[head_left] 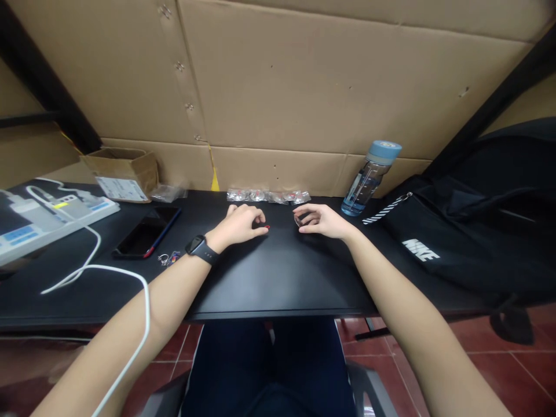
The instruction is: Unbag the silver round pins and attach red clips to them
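Note:
My left hand [241,225], with a black watch [202,249] on its wrist, is over the middle of the black table. Its thumb and curled index finger close on a small red piece [267,227], too small to name. Facing it on the right, my right hand [325,220] has its fingers bent around a small round shiny piece [297,220], seen nearly edge-on and partly hidden by the fingers. A gap separates the two hands. Just beyond them lies a row of small clear plastic packets [278,197] with silvery, red-marked contents.
To the left are a power strip [61,226], a white cable [145,289] crossing above my left forearm, a phone [147,231], a key ring [164,259] and an opened cardboard box [125,174]. A water bottle [369,179] and black bag [456,231] stand right. Cardboard panels [304,87] rise behind.

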The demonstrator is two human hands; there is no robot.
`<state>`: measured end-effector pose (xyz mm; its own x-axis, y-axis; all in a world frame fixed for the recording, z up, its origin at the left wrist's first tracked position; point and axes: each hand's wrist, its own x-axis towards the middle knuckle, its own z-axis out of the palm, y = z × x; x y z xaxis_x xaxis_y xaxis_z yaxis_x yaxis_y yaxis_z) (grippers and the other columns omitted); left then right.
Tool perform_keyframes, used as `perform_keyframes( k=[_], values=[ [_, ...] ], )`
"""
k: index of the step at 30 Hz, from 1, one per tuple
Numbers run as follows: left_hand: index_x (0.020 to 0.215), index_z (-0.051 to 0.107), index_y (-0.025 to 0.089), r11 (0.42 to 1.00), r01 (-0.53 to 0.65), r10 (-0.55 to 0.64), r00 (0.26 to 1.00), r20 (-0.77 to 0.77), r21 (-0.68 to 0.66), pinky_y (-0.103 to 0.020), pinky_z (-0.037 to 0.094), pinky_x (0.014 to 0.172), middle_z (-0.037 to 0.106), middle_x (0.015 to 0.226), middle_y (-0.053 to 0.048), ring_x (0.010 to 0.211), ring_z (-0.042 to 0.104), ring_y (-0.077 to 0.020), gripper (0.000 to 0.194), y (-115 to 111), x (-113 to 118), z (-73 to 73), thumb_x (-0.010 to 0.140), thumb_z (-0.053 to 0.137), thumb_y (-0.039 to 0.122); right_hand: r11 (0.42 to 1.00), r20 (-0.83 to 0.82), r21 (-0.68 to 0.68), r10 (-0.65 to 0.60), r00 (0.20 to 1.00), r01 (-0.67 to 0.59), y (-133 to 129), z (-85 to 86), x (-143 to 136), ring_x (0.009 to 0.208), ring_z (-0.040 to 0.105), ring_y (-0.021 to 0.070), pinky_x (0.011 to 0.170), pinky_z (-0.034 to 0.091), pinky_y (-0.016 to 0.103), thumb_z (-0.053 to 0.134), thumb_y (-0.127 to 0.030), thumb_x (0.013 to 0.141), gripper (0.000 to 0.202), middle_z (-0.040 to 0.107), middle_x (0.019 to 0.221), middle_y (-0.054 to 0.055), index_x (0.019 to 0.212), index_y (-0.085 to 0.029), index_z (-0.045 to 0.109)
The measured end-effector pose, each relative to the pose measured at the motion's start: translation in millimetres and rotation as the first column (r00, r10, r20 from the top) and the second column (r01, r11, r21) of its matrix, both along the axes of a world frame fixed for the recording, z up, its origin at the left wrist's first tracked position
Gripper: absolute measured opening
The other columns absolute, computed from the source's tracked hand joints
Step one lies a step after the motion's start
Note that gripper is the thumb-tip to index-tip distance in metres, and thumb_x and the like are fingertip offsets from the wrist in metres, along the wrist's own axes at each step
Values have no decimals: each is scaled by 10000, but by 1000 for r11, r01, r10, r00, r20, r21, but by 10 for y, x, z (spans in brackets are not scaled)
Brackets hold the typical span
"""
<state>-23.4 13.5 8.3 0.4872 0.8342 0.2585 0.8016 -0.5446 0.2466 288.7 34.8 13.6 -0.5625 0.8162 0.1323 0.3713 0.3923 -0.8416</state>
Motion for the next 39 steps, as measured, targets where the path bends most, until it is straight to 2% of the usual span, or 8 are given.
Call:
perform_keyframes(
  k=[5,9,14,20,26,32,36,39],
  values=[
    [848,713,224,999,-21,25,994,-106,40,-402,301,831,742,995,-61,1043,598,-291,150,-44,123,-58,952,646,310,1000,-61,-24,-8,998,7,-25,-35,-100,993,753,240,834,661,372,908,-307,688,637,707,1287,125,1281,-214,694],
    [850,670,218,998,0,2,999,-44,56,-403,283,835,744,950,-44,1014,609,-268,150,-73,185,-53,980,602,245,997,-158,-69,-40,987,30,-90,-28,-227,1021,752,264,877,655,416,917,-278,667,615,729,1228,124,1239,-195,708],
    [926,627,218,998,36,-46,975,220,46,-393,302,897,750,1004,-9,1033,643,-229,82,-149,248,34,983,630,278,990,-304,-124,-102,947,67,-148,-85,-386,1079,741,279,957,625,455,944,-294,630,615,725,1249,125,1194,-193,720],
    [988,740,274,996,-18,-17,926,377,92,-437,289,971,786,1038,-11,1148,619,-262,69,-282,344,149,950,710,324,988,-418,-154,-65,906,-1,-184,-159,-492,1071,739,244,982,611,431,957,-267,614,619,707,1286,89,1183,-224,718],
    [795,753,251,997,-48,19,897,441,55,-456,278,992,789,1004,7,1133,622,-263,101,-278,361,106,866,812,295,984,-466,-175,-56,883,-30,-226,-141,-522,1056,734,231,992,609,431,967,-244,590,635,696,1321,79,1177,-242,724],
    [975,786,303,996,-32,-4,906,424,78,-470,271,998,796,962,5,1134,619,-276,84,-296,359,131,898,786,337,982,-467,-188,-59,882,-34,-256,-124,-535,1060,733,242,1008,602,450,974,-274,573,654,711,1283,76,1178,-238,727],
    [902,825,325,993,-70,26,914,406,95,-478,261,1009,769,1077,-13,1155,611,-276,61,-276,351,103,904,778,363,981,-476,-190,-56,878,-40,-263,-111,-537,1055,730,234,1003,601,444,973,-252,575,634,702,1302,75,1161,-239,731],
    [895,835,341,991,-108,64,908,413,84,-485,257,1018,767,1056,-13,1154,596,-274,67,-271,355,88,900,781,380,980,-484,-191,-52,873,-47,-272,-94,-539,1042,729,224,991,603,431,974,-236,574,629,700,1305,71,1154,-244,733]
  ],
)
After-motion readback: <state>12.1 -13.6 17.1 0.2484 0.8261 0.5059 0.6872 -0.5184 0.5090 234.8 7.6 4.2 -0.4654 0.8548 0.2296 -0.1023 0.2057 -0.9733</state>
